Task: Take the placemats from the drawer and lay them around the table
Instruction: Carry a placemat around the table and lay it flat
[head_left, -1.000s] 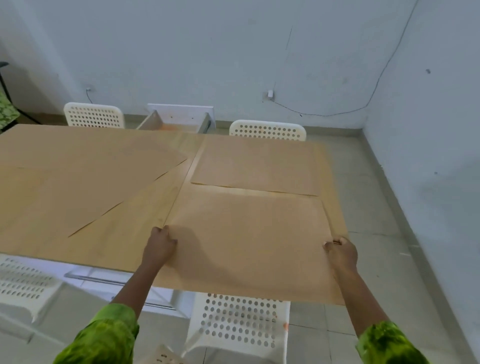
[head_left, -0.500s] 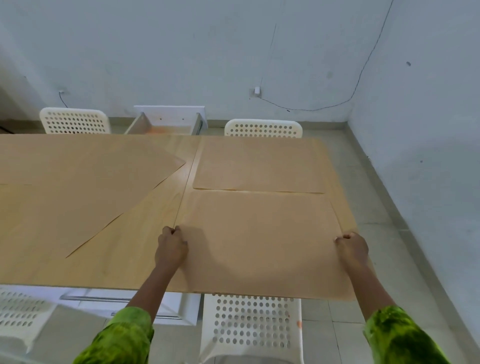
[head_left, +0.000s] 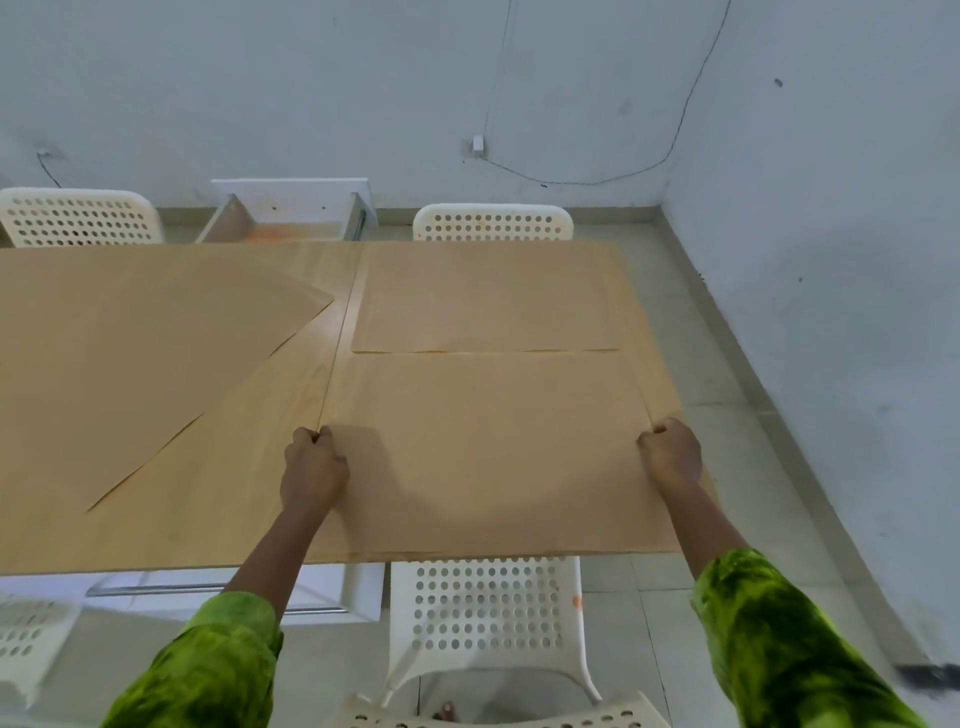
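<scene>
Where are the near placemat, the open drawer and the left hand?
near placemat (head_left: 493, 447), head view, bare middle of the sheet.
open drawer (head_left: 291, 195), head view, its white far panel.
left hand (head_left: 313, 470), head view, back of the hand, which grips the mat's left edge.
</scene>
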